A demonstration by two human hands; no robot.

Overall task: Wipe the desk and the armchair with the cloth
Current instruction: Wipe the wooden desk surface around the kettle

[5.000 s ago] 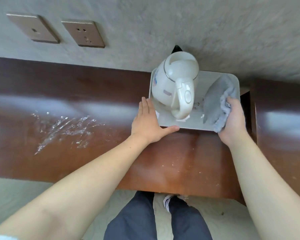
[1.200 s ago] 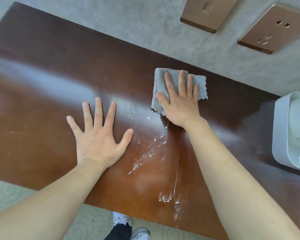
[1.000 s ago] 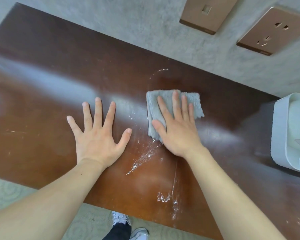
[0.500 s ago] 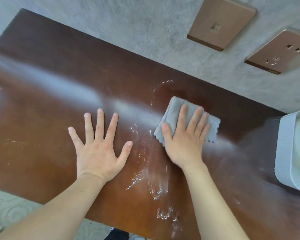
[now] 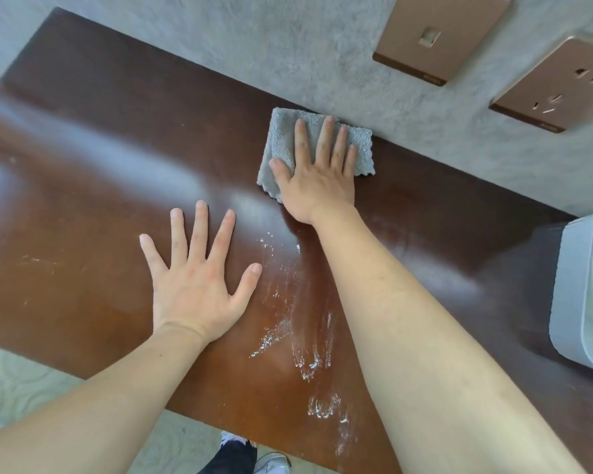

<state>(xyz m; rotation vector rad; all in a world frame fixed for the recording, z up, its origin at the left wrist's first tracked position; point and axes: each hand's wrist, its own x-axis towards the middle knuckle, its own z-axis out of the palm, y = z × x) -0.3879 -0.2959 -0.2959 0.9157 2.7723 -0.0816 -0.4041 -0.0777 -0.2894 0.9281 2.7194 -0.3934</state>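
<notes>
A folded grey cloth (image 5: 279, 142) lies on the dark brown desk (image 5: 83, 186), up against the wall at the desk's far edge. My right hand (image 5: 317, 176) presses flat on the cloth with straight fingers. My left hand (image 5: 199, 278) rests flat on the desk with spread fingers, nearer to me and left of the cloth. White streaks of water or residue (image 5: 302, 340) mark the desk between my two arms. The armchair is out of view.
A white tray (image 5: 575, 295) sits on the desk at the right edge of the view. Two bronze wall plates, a switch (image 5: 439, 35) and a socket (image 5: 562, 83), are on the grey wall. Pale floor and my shoes (image 5: 271, 463) show below the desk's near edge.
My right hand has pushed the cloth away from me, from mid-desk up to the wall edge. Fresh streaks lie where the cloth passed. My left hand has stayed put.
</notes>
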